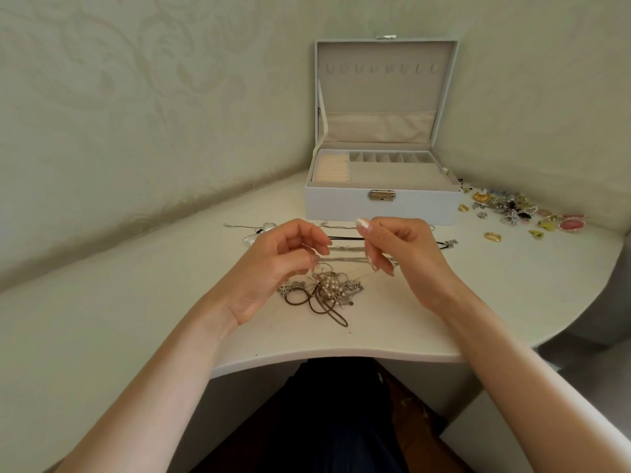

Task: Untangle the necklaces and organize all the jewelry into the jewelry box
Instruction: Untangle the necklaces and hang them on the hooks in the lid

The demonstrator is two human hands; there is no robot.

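A tangled heap of necklaces (324,290), with pearls, brown cords and thin chains, lies on the white table (136,285) between my hands. My left hand (273,268) hovers over the heap's left side and pinches a thin strand rising from it. My right hand (399,254) is raised on the right, fingers curled, pinching a fine chain that runs down to the heap. Behind my hands, straightened necklaces (345,249) lie in rows. The white jewelry box (382,206) stands open at the back, its lid upright.
A silver heart pendant necklace (259,232) lies left of the rows. Several brooches, rings and earrings (519,211) are scattered right of the box. Walls enclose the table's back corner; its curved front edge is close to my lap.
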